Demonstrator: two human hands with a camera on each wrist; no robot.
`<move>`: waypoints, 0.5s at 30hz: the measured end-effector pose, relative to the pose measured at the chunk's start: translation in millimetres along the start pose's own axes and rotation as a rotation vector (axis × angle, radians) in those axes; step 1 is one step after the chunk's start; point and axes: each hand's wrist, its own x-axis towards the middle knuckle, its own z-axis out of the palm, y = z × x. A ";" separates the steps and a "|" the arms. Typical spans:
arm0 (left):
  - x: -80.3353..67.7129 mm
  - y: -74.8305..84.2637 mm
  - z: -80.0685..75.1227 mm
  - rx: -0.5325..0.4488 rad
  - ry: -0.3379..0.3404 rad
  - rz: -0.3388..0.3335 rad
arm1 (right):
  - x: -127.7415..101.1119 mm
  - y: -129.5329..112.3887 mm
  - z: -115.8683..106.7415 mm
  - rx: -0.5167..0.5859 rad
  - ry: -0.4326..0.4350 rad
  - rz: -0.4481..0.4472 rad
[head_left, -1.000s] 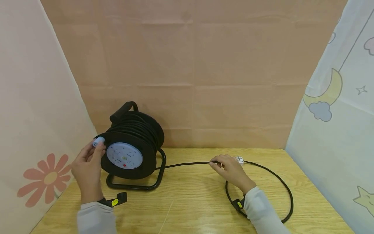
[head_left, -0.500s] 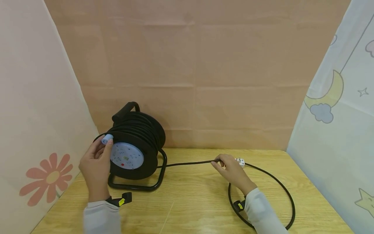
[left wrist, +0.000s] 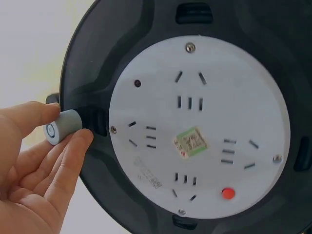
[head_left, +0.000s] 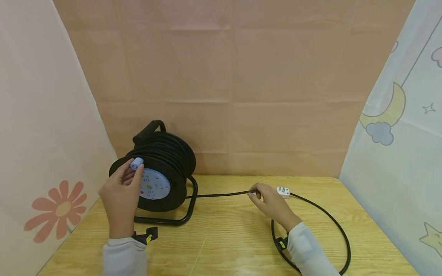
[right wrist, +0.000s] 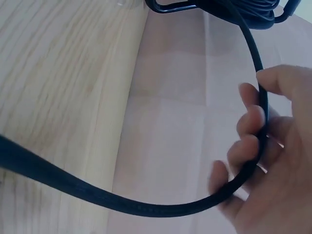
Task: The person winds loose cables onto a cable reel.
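A black cable reel (head_left: 162, 151) stands on its tubular frame at the left of the table, cable wound round its drum. Its round face is a pale socket panel (left wrist: 200, 122) with a red button. My left hand (head_left: 121, 195) pinches the small grey-blue crank knob (left wrist: 63, 126) between thumb and fingers at the panel's left edge. To the right, my right hand (head_left: 271, 203) has its fingers curled round the black cable (right wrist: 258, 63) running out of the reel. Beyond that hand the cable loops back toward the white plug (head_left: 283, 192) lying on the table.
The wooden table (head_left: 221, 237) runs back to a tan backdrop (head_left: 228, 96). Printed cloth walls flank it, a flower on the left and a moon on the right. The reel's carrying handle (head_left: 148, 130) rises at the top.
My left hand has carried the knob rightward across the top of the reel's face as the drum turns. My right hand stays at nearly the same place on the taut cable.
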 end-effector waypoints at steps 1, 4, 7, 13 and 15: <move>-0.4 0.9 0.6 0.006 -0.007 0.004 | -0.2 0.5 0.0 0.006 -0.004 0.003; -1.4 4.8 2.6 0.024 -0.026 0.029 | -1.1 2.0 0.7 0.027 0.000 0.016; -2.3 8.0 4.1 0.040 -0.044 0.063 | -1.5 2.8 2.8 0.056 -0.013 0.012; -4.9 13.4 5.1 0.072 -0.103 0.117 | -1.5 -0.1 8.6 0.098 -0.042 -0.058; -6.1 15.4 5.4 0.081 -0.122 0.127 | -1.0 -1.8 10.7 0.097 -0.023 -0.069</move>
